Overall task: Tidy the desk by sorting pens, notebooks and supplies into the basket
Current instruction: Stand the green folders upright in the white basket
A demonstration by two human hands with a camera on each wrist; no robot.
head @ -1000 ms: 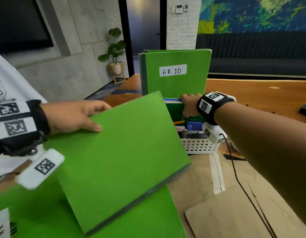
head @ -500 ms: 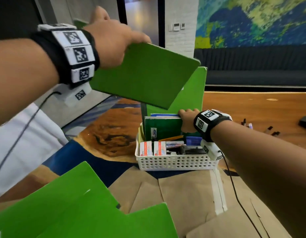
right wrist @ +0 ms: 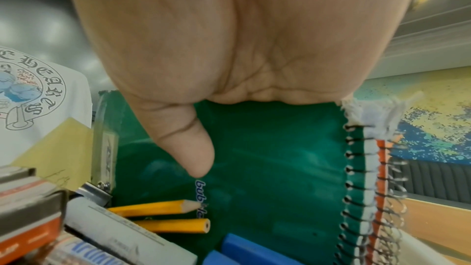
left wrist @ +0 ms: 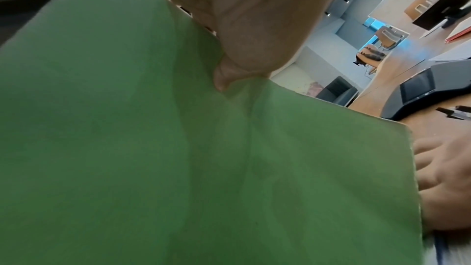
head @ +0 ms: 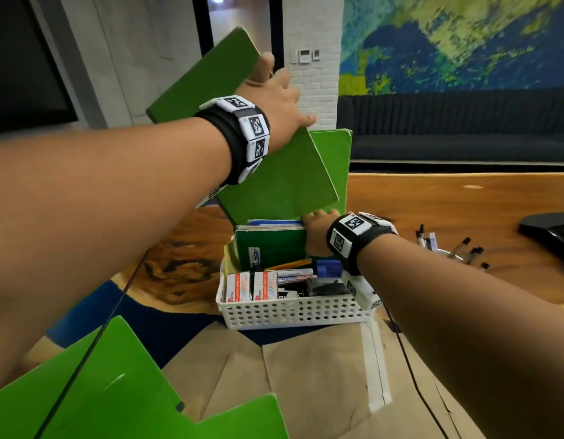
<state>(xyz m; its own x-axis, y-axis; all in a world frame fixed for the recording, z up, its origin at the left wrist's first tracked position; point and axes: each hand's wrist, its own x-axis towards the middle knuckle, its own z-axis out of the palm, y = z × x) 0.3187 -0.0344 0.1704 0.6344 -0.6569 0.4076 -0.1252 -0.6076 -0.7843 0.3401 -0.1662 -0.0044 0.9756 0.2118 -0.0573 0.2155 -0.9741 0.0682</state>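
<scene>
My left hand [head: 274,96] grips a bright green notebook [head: 274,182] by its upper edge and holds it tilted above the back of the white perforated basket [head: 293,312]; the cover [left wrist: 178,158] fills the left wrist view. My right hand [head: 317,236] grips the top of the dark green spiral notebook [head: 271,248] standing in the basket, thumb [right wrist: 193,148] on its cover [right wrist: 267,158]. A taller green folder [head: 337,153] stands behind. Pencils [right wrist: 158,209], a blue eraser [right wrist: 244,249] and small boxes [head: 252,285] lie in the basket.
Two more green notebooks [head: 115,391] lie at the near left on brown paper [head: 306,375]. Several loose pens [head: 448,248] lie on the wooden desk [head: 464,201] to the right, beside a black object [head: 553,232].
My left hand has lifted the green notebook from the near stack, carried it forward and tipped it steeply down over the basket. The right hand has stayed on the spiral notebook.
</scene>
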